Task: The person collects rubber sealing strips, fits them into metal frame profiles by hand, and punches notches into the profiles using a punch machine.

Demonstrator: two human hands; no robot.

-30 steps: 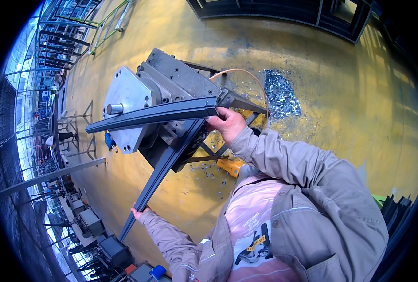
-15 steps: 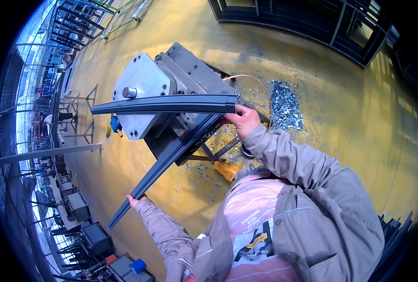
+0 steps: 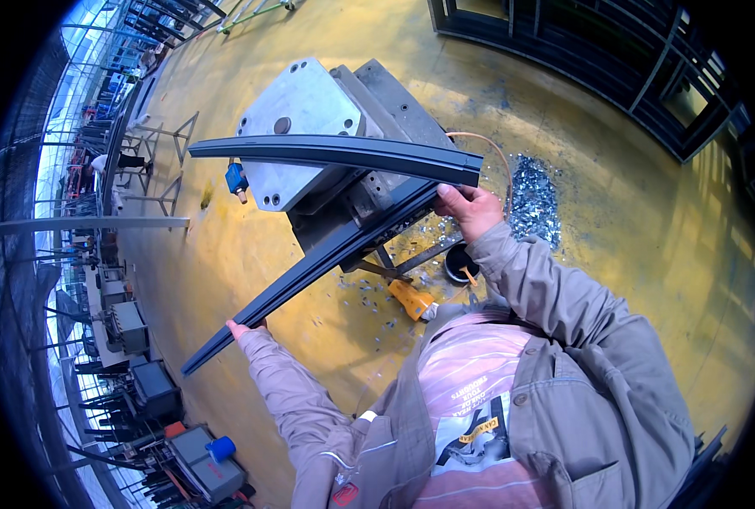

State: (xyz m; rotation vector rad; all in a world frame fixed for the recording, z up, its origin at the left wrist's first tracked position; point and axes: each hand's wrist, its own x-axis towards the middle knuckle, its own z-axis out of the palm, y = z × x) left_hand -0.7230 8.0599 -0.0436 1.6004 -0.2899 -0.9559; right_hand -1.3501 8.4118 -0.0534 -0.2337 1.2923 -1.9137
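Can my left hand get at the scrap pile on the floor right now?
Probably not: your left hand grips the lower dark bar, and your right hand and sleeve seem to lie between it and the scrap pile.

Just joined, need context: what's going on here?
A person's left hand grips the lower dark profile near its lower-left end. The right hand is at its other end, where the upper dark profile also ends; whether it grips both is unclear. In this view, the upper one crosses the silver plate of a machine. Scraps lie on the yellow floor.
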